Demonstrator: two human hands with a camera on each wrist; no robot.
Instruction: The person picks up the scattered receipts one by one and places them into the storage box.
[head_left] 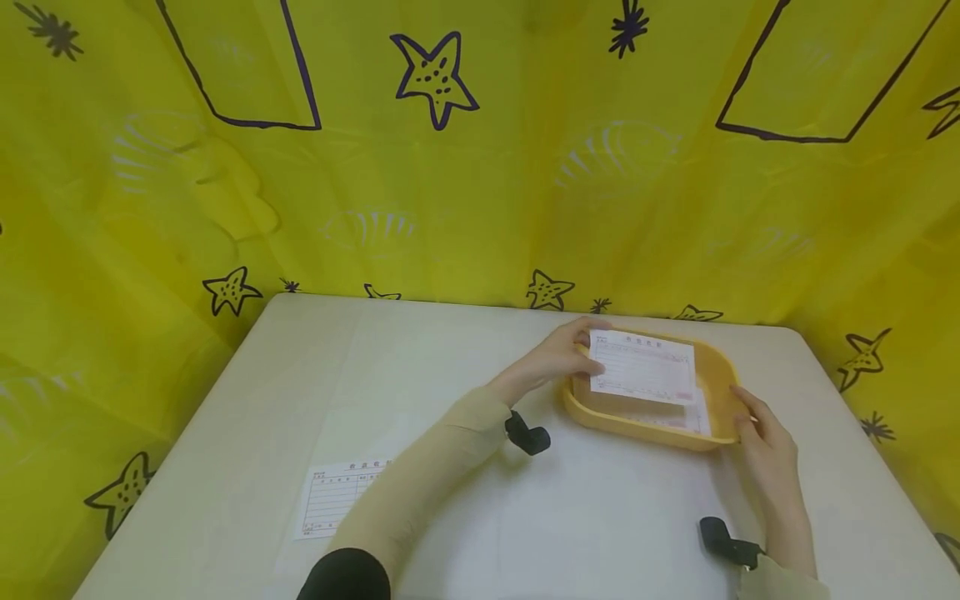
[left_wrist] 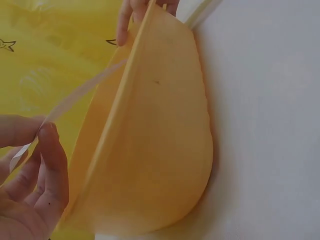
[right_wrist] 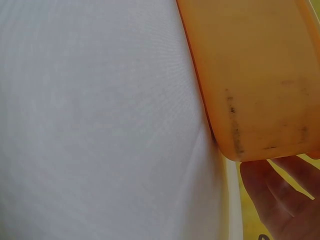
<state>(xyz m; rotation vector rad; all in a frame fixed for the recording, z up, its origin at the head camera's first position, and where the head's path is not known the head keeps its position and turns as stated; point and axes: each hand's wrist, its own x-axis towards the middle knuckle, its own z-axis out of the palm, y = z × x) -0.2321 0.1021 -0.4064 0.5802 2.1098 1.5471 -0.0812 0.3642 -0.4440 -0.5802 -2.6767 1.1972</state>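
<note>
Between thumb and fingers my left hand (head_left: 558, 357) pinches a printed receipt slip (head_left: 642, 367) by its left edge, above a yellow-orange plastic basket (head_left: 637, 429). Seen edge-on in the left wrist view, the slip (left_wrist: 82, 91) slants from the hand (left_wrist: 35, 175) over the basket's rim. Another printed slip (head_left: 697, 412) lies inside the basket, partly covered by the held one. My right hand (head_left: 772, 450) holds the basket's right end at the rim. In the right wrist view its fingers (right_wrist: 255, 187) are against the basket's end wall (right_wrist: 260, 115).
A further receipt slip (head_left: 330, 500) lies flat at the table's front left, partly hidden by my left sleeve (head_left: 420, 475). The white table (head_left: 570, 517) ends at a yellow curtain (head_left: 480, 192) with drawn stars, which also hangs along both sides.
</note>
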